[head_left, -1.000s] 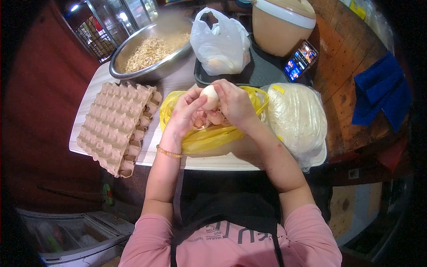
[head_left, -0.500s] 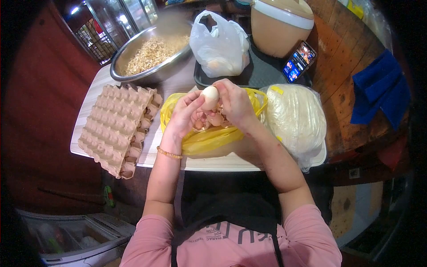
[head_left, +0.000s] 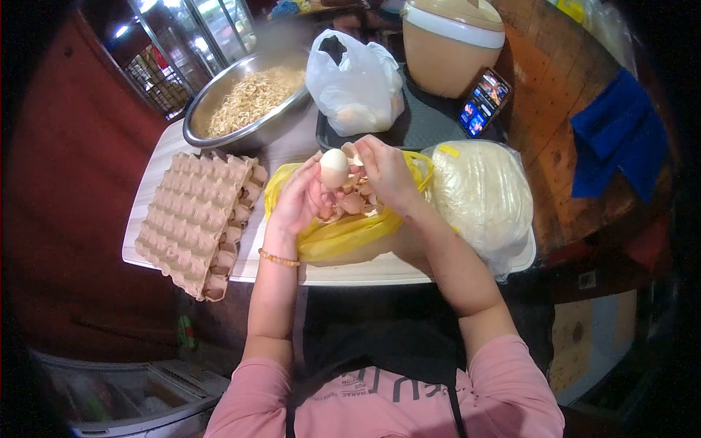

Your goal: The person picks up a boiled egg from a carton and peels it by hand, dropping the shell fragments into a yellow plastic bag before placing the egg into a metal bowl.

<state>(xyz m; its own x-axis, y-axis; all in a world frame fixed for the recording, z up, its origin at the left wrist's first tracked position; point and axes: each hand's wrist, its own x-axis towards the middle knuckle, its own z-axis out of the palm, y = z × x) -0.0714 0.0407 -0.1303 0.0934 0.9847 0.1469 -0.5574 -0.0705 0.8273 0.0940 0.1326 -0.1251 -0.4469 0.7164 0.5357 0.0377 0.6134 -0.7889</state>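
Observation:
A partly peeled egg (head_left: 334, 171) is held up by my left hand (head_left: 298, 198), its top smooth and white, its lower half still in brownish shell. Just to its right, my right hand (head_left: 387, 174) pinches a piece of eggshell (head_left: 352, 153) that stands apart from the white. Below both hands lies an open yellow plastic bag (head_left: 343, 239) with broken eggshells (head_left: 353, 204) inside. My left palm hides part of the bag's left side.
Stacked egg trays (head_left: 193, 212) lie left. Behind are a steel bowl (head_left: 281, 111) of bean sprouts, a white bag (head_left: 354, 87) on a dark tray (head_left: 431, 117), a propped phone (head_left: 485, 102) and a beige container (head_left: 449, 55). A packed clear bag (head_left: 482, 197) sits right.
The egg has moved slightly left and down and shows more bare white on top. My right hand has drawn away from it with a piece of shell. The view has shifted a little.

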